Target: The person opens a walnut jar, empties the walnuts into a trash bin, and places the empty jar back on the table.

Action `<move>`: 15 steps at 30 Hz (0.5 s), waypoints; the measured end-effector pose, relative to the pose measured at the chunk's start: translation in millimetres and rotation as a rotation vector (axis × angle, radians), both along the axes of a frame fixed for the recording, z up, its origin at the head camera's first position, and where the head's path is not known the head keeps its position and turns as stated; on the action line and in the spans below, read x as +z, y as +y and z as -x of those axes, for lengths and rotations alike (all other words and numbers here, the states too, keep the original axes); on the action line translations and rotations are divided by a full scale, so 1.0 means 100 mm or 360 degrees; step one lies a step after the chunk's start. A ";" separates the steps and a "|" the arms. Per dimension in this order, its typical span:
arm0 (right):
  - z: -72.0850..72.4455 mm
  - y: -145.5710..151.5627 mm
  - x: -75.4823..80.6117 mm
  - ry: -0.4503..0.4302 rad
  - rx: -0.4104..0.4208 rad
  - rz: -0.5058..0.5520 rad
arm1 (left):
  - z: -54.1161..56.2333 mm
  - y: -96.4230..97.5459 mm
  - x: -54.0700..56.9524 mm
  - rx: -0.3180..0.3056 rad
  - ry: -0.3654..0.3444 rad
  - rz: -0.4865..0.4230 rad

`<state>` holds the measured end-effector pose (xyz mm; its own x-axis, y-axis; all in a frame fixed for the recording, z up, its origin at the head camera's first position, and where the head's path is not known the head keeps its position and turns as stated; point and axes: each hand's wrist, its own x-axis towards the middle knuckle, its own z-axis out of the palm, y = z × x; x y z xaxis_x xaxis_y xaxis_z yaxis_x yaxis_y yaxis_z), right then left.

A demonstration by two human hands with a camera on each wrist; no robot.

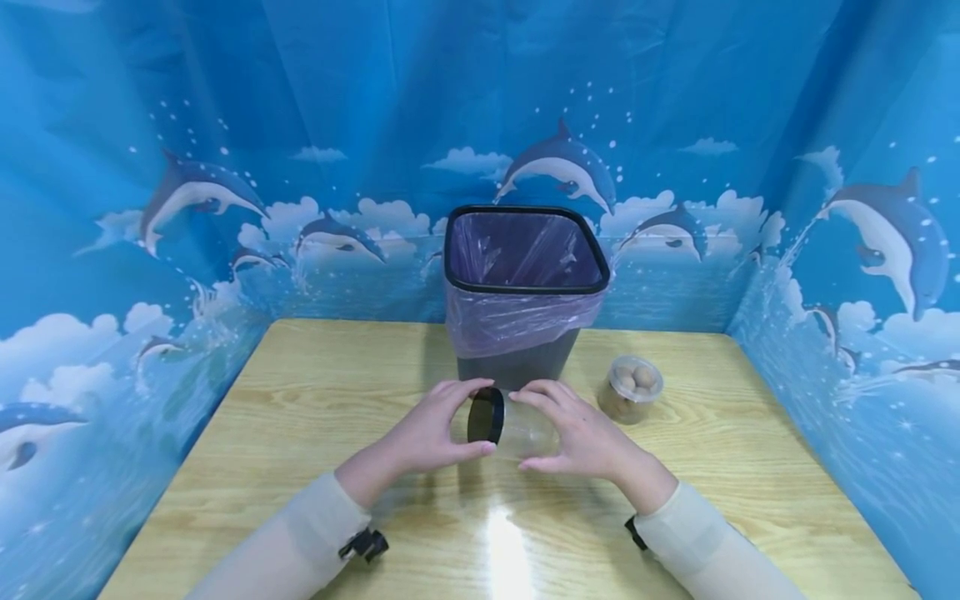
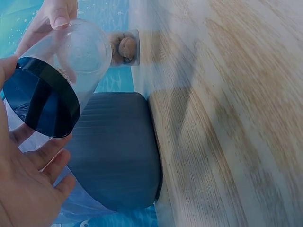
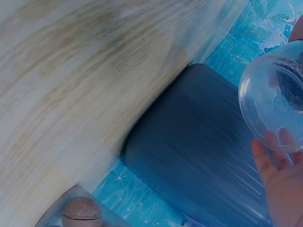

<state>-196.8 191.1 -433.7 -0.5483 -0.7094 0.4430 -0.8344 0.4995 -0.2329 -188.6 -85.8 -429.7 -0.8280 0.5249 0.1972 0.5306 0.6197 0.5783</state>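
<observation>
A clear plastic jar [image 1: 528, 432] with a black lid [image 1: 486, 417] lies sideways in the air between the two hands, in front of the bin. My left hand [image 1: 431, 429] grips the lid end, thumb and fingers spread around its rim. Around the clear body curls my right hand [image 1: 588, 433], at the base end. In the left wrist view the lid [image 2: 41, 97] sits on the jar [image 2: 83, 59], and a few small crumbs show inside near it. The right wrist view looks at the jar's round clear bottom [image 3: 270, 99].
A dark bin [image 1: 517, 358] with a purple liner bag [image 1: 517, 321] stands at the table's back. Right of it is a clear tub [image 1: 628, 404] of walnuts [image 2: 127, 47]. The wooden table [image 1: 337, 375] is enclosed by blue dolphin-print curtains [image 1: 337, 100].
</observation>
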 end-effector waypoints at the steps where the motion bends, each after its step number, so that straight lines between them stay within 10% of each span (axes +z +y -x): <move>1: 0.00 0.00 0.00 -0.0005 -0.0003 -0.0005 | 0.00 0.00 0.00 0.0000 0.0012 0.0001; 15: -0.01 0.05 0.02 0.0000 0.0004 0.0032 | -0.03 -0.09 -0.03 0.0008 0.0053 0.0040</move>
